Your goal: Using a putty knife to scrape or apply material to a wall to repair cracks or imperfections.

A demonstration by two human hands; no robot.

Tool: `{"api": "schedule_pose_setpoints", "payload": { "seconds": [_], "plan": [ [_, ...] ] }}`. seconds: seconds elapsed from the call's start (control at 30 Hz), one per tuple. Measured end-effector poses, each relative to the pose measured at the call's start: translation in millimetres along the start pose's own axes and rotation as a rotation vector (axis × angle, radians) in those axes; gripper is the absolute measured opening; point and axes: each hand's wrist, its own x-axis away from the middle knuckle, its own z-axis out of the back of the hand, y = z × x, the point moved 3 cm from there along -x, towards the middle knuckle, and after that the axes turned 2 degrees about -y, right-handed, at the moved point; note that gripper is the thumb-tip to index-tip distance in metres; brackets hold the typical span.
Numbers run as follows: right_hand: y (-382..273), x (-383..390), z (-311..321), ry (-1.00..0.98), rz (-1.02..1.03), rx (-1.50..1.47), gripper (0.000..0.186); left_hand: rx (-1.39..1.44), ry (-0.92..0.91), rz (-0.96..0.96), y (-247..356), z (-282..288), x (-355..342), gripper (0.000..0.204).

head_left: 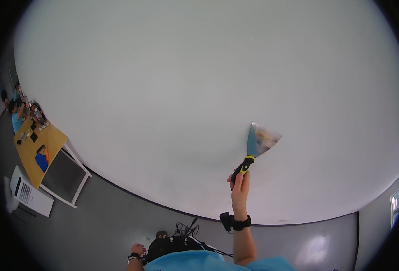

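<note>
My right hand is raised in front of a large white wall, closed round the black and yellow handle of a putty knife. The wide, shiny metal blade points up and to the right, at or close to the wall; whether it touches I cannot tell. A black band with a small device is strapped on my right wrist. Low beside my body hangs my left hand, foreshortened, with its fingers loosely apart and nothing visible in them. A dark band circles that wrist.
At the far left stands a wooden-topped table with a blue and orange tool and several small items. A person in light blue is beyond it. A white box-like object is near the table. Black cables loop near my waist.
</note>
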Motion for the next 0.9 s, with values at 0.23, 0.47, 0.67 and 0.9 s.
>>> {"api": "schedule_pose_setpoints", "payload": {
  "seconds": [0.23,0.47,0.67,0.9],
  "plan": [
    [-15,3,-15,-0.022,0.035,-0.020,0.027,0.101,0.046,-0.005,-31,-3,-2,0.023],
    [-2,14,-52,-0.218,-0.034,0.162,0.016,0.242,0.046,0.056,-55,-9,2,0.023],
    [-26,3,-72,-0.207,0.014,0.058,0.017,0.287,0.096,0.040,-54,-9,12,0.023],
    [3,12,-86,-0.308,-0.088,0.177,0.018,0.321,0.118,0.061,-53,-18,13,0.022]
  ]
}}
